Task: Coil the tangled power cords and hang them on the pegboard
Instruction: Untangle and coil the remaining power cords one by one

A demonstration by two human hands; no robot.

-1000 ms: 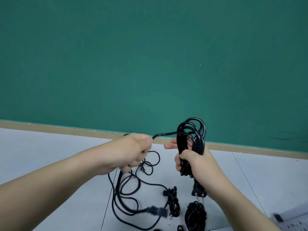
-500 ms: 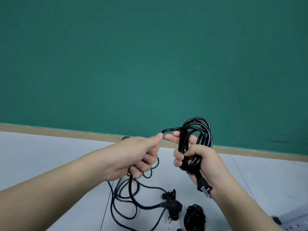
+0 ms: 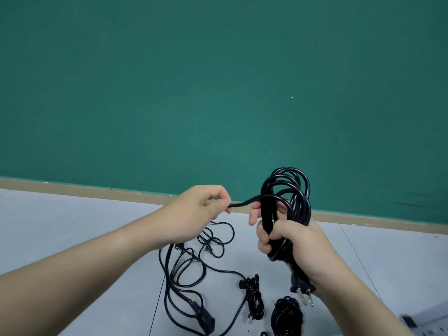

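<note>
text: none readable | labels: none | brands: none | numbers: none | signs: none

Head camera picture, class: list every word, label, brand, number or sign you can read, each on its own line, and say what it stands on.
None can be read.
Coiled cord in the right hand: plain black, no print visible.
Plug hanging below that hand: no marking can be made out.
Connector on the floor: any moulded marks are too small to read.
Green wall: bare.
</note>
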